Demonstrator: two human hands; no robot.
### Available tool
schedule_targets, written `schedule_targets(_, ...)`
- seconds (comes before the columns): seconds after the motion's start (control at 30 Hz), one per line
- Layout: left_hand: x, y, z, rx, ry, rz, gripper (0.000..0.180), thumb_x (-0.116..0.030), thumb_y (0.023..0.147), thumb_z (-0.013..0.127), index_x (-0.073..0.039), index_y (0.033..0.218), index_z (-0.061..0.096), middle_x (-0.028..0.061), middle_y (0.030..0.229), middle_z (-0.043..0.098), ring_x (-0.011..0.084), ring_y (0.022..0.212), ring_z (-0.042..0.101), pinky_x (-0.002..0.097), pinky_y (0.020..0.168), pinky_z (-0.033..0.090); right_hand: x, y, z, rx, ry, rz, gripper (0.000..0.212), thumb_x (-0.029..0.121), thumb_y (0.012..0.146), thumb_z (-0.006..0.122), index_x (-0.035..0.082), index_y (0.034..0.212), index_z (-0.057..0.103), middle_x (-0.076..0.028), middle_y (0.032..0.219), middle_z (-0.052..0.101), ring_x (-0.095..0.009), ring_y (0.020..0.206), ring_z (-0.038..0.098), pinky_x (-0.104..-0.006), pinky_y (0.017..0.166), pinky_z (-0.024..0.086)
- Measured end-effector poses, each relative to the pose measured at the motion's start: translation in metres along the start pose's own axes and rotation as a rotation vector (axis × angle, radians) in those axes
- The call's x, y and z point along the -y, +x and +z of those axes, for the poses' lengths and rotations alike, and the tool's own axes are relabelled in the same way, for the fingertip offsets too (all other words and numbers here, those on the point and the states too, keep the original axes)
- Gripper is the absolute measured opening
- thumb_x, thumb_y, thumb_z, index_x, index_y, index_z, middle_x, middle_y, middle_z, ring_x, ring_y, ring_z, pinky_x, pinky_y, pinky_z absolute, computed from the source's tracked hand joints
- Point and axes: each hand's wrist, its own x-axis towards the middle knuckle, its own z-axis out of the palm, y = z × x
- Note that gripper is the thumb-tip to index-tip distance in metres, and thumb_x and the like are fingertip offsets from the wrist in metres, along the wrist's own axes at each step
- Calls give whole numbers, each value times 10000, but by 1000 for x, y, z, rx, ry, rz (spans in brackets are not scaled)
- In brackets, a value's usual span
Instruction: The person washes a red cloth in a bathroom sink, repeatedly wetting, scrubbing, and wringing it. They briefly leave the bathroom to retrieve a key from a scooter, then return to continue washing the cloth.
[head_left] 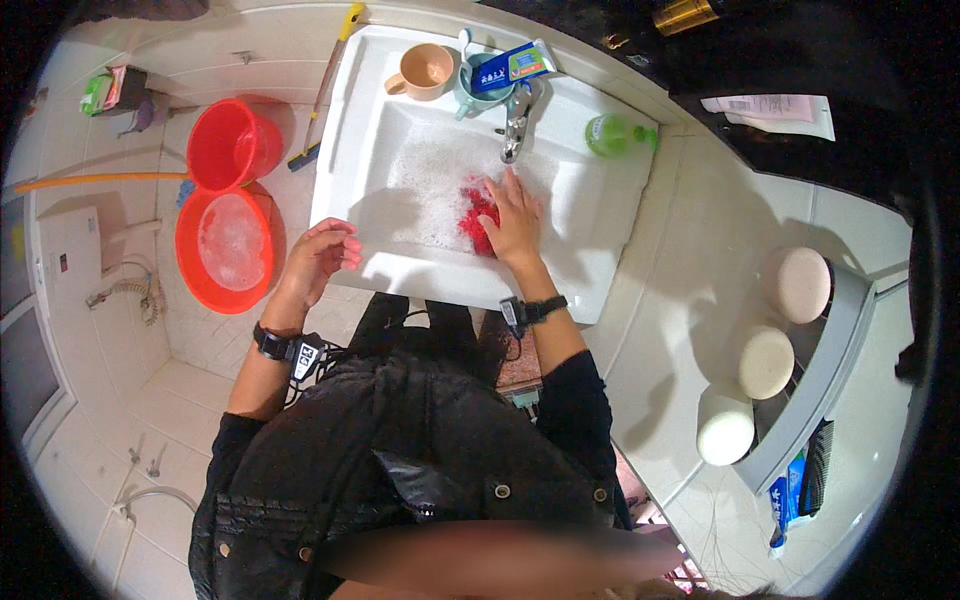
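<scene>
Soapy water lies in the white washbasin [335,130], with foam over much of its surface. In it sits a red, crumpled thing [472,222], perhaps a cloth or mesh; its exact kind cannot be made out. My right hand [515,222] rests on its right side, below the tap, fingers stretched out and not wrapped round it. Over the basin's front left edge hovers my left hand [322,258], its fingers loosely bent and apart, with nothing in it. The chrome tap [517,122] stands just beyond my right fingertips.
A peach mug [427,70], a teal cup [478,97] with toothbrush and toothpaste tube [512,64], and a green pump bottle [608,136] stand on the basin's rim. Two red buckets [232,135] are left; one holds foamy water. Pale round containers [766,362] stand right.
</scene>
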Motion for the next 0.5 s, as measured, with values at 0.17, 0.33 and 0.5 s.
schedule_targets(0.17,13,-18,-20,72,281,-133,214,-201,934,584,-16,1030,637,65,856,683,160,757,658,281,725,526,-11,-61,-51,-211,6,-69,374,230,824,694,150,1189,691,-97,1325,619,-297,1296,509,-551,1132,266)
schedule_targets(0.33,61,-45,-105,399,1036,-245,253,-227,912,585,-3,977,684,84,919,689,191,837,676,321,768,532,-30,-164,-42,-464,28,-6,220,155,872,615,120,1063,719,-96,1018,710,-311,923,642,-431,836,486)
schedule_targets(0.5,132,-50,-147,624,1237,-235,366,-295,973,520,-22,1176,657,174,1230,645,311,1137,612,394,962,480,-61,-276,43,264,557,519,384,265,863,677,119,1217,661,-151,1072,686,-281,971,649,-386,826,502)
